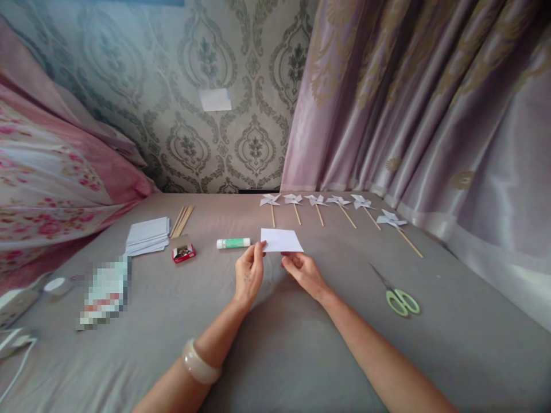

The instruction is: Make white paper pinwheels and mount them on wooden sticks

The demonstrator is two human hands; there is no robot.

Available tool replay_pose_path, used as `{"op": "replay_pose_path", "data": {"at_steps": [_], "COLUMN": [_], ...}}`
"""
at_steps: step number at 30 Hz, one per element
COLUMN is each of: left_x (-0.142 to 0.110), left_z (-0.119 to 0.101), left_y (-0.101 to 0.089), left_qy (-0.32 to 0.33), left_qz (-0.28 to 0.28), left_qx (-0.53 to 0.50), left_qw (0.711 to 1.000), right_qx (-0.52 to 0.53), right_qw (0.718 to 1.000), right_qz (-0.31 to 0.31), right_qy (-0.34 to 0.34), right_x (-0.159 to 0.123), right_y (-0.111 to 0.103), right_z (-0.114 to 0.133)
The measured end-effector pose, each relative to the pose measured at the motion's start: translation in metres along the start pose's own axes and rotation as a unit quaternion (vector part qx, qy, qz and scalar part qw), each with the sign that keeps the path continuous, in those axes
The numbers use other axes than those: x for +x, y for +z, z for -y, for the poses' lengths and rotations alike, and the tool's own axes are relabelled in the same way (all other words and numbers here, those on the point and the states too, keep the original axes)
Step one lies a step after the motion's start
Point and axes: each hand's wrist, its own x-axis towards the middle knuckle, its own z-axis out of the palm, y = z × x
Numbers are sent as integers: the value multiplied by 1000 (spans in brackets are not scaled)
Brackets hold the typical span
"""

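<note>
Head view: an open red box (pixel 184 253) on the grey cloth (pixel 275 361) holds small brassy pieces. The left hand (pixel 248 275) pinches the near-left corner of a raised white paper sheet (pixel 282 240) between its fingers; the right hand (pixel 306 275) has curled fingers at the near edge, though whether they grip is hard to tell.

Location type: room in a home. Indicators: ornate patterned wallpaper (pixel 253 143) at the back; long pink curtain (pixel 336 115) with gold motifs at the right; floral fabric (pixel 55 166) draped at the left; wrinkled grey sheet (pixel 279 361) in front; white power strip (pixel 19 304) at the left edge.
</note>
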Motion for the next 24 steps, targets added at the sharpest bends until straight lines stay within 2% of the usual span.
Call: {"op": "replay_pose_path", "data": {"at_steps": [2,4,7,9,12,15,20,22,24], "left_x": [-3,-3,-1,1,5,8,4,2,1], "left_z": [8,14,20,21,21,20,17,19,22], "left_y": [0,0,1,2,3,2,2,3,4], "left_qy": [24,35,10,-27,-93,-147,-199,-207,-214], "left_qz": [17,29,49,56,68,122,224,243,236], "left_qx": [10,3,-52,-96,-146,-173,-149,-128,-107], "left_qw": [1000,999,997,993,983,966,942,939,942], "right_qx": [31,63,94,88,52,-7,-99,-133,-173], "right_qw": [999,996,989,989,995,999,995,990,983], "right_qz": [1,-38,-99,-108,-87,-42,-7,-1,-5], "right_qy": [35,55,50,39,21,7,-25,-47,-67], "right_x": [-1,-1,3,6,9,11,11,8,2], "right_y": [0,0,-2,-6,-19,-35,-51,-53,-60], "right_z": [4,4,-1,-4,-4,1,7,9,10]}}
